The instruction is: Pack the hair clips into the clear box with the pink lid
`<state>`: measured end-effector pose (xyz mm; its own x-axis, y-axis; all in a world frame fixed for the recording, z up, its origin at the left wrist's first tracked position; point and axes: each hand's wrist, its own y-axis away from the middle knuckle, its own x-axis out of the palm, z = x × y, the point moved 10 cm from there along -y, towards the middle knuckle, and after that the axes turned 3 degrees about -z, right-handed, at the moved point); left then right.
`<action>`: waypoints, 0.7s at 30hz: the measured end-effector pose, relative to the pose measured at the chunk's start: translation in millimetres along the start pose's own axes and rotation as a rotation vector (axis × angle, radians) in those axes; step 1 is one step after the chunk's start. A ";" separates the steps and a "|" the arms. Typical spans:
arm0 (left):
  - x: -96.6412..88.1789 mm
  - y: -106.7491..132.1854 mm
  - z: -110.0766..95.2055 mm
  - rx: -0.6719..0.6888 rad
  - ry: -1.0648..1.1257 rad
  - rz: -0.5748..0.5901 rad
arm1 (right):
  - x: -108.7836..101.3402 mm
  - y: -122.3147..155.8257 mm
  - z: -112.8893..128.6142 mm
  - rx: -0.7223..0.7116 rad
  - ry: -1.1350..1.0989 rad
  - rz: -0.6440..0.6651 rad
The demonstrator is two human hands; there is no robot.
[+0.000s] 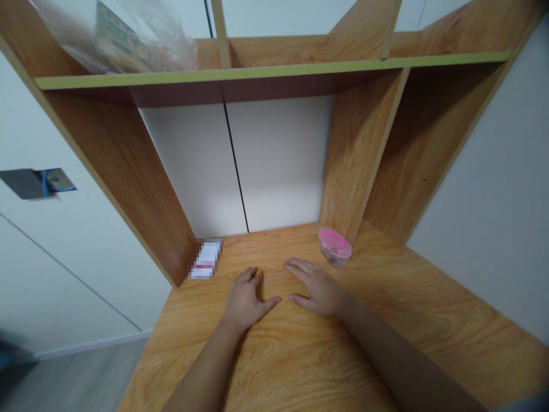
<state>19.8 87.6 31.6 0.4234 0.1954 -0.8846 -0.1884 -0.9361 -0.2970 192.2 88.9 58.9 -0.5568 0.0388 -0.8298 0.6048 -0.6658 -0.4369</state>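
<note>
Surface (pixel 274 366): wood-grained, across the lower middle of the frame.
Left hand (pixel 243 303): lower centre, palm down on the surface; grip wide, thumb spread from fingers.
Right hand (pixel 319 290): right of centre, grip wide too.
Pink-lidded container (pixel 335 246): right of centre, just beyond the right hand.
Pixelated item (pixel 206 259): left of centre, lying flat.

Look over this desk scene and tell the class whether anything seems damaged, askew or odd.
Yes: on the wall at left, a dark grey plate sits askew beside an opening, with what looks like blue wiring exposed. A cover would normally hide that, so it seems loose or unfinished.
</note>
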 end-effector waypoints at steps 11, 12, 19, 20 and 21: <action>3.1 0.7 3.7 -0.007 0.007 -0.006 | 28.4 6.8 -1.9 0.023 0.008 0.168; 3.4 0.6 3.5 -0.007 0.001 -0.002 | 28.6 6.7 -2.3 0.027 0.010 0.172; 3.9 0.1 1.9 0.006 -0.005 -0.007 | 31.2 6.8 -1.5 0.055 0.026 0.257; 3.9 0.1 1.8 0.005 -0.008 -0.005 | 30.9 6.7 -1.1 0.056 0.029 0.260; 3.9 0.0 1.7 0.004 -0.010 -0.003 | 30.6 6.7 -0.6 0.056 0.031 0.261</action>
<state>19.9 88.9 27.5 0.4148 0.2009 -0.8874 -0.1913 -0.9343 -0.3009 179.6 86.2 30.3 -0.3680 -0.1175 -0.9224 0.6928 -0.6962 -0.1878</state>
